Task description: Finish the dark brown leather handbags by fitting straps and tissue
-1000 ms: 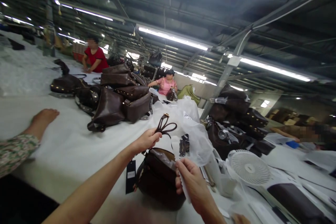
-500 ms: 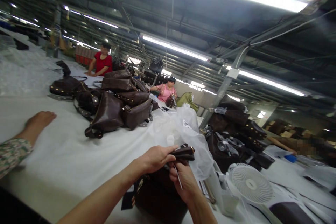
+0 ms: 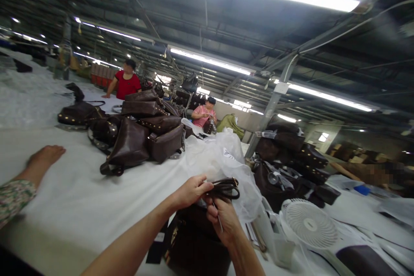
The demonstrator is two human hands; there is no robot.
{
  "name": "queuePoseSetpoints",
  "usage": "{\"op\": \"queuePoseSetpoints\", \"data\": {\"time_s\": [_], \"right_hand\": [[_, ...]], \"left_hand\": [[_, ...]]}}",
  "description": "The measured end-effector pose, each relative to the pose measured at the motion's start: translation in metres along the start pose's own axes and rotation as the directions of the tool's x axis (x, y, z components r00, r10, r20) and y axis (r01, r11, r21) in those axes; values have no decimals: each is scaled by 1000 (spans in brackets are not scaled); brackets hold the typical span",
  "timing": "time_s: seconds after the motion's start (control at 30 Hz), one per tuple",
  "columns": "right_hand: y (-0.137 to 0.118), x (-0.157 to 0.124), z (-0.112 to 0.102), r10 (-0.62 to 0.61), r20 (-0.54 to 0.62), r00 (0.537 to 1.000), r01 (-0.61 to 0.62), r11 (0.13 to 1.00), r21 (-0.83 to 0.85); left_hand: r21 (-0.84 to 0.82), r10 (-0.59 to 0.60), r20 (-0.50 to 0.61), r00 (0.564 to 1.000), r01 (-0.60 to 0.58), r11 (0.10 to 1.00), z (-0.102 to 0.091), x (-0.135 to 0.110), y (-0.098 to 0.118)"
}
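Note:
A dark brown strap (image 3: 226,187) is folded into a looped bundle with a small gold-coloured metal fitting at its far end. My left hand (image 3: 190,192) is closed on the near end of the bundle, thumb on top. Just below, my right hand (image 3: 226,222) is closed on a thin pale strip (image 3: 220,221); its fingertips reach the underside of the strap, and whether they also grip it is hidden. Beneath both hands stands a dark brown bag (image 3: 197,241) with gold-coloured metal pieces on its left side. A black card (image 3: 154,250) lies left of the bag.
Brown studded bags (image 3: 136,138) are heaped across the white-covered table (image 3: 106,207); another pile (image 3: 287,155) is at right. Clear plastic (image 3: 223,151) lies ahead, a white fan (image 3: 308,224) at right. A co-worker's hand (image 3: 47,155) rests at left. Two people work beyond.
The strap bundle has spread into more visible loops, and my hands have shifted slightly left. The co-worker in pink has drawn an outstretched arm in. The whole view has shifted slightly.

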State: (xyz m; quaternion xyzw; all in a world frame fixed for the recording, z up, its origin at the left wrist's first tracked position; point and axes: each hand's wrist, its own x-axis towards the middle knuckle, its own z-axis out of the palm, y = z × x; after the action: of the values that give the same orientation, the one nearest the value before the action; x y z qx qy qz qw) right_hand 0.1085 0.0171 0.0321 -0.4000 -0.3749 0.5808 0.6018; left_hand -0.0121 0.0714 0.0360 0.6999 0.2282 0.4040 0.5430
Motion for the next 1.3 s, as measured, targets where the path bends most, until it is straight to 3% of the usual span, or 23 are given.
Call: {"op": "queuePoseSetpoints", "data": {"time_s": [0.1, 0.2, 0.3, 0.4, 0.5, 0.57, 0.63, 0.73, 0.97, 1.3], "right_hand": [[-1, -5, 0, -12, -33, 999, 10, 999, -39], [1, -14, -3, -46, -71, 996, 30, 976, -217], [2, -25, -9, -231, -144, 962, 143, 878, -456], [-4, -32, -12, -364, -35, 931, 276, 762, -586], [-17, -35, -13, -289, 186, 939, 343, 826, -447], [-27, -33, -16, -234, 260, 937, 321, 869, -377], [-35, -31, -20, -228, 230, 946, 311, 835, -453], [-44, -28, -25, -318, 150, 936, 343, 733, -587], [-49, -24, -17, -170, -11, 985, 145, 870, -471], [-52, -27, -14, -138, 39, 990, 140, 879, -456]], "left_hand": [[-56, -45, 34, 998, 47, 997, -1, 5, -3], [-13, -6, -72, 997, 5, 1000, 1, 8, -3], [39, 17, -144, 989, -11, 999, 3, 9, -3], [23, -8, -91, 996, 10, 1000, 6, 11, -7], [-56, -12, -9, 1000, 12, 998, 7, 12, -12], [-88, -20, 4, 1000, 20, 996, 8, 12, -13], [-62, -9, 1, 1000, 9, 998, 9, 11, -10], [55, 54, -4, 999, -53, 997, 11, 9, -4], [248, 136, 23, 990, -137, 959, 14, 4, -4], [308, 182, 82, 980, -199, 930, 13, 0, -1]]}}
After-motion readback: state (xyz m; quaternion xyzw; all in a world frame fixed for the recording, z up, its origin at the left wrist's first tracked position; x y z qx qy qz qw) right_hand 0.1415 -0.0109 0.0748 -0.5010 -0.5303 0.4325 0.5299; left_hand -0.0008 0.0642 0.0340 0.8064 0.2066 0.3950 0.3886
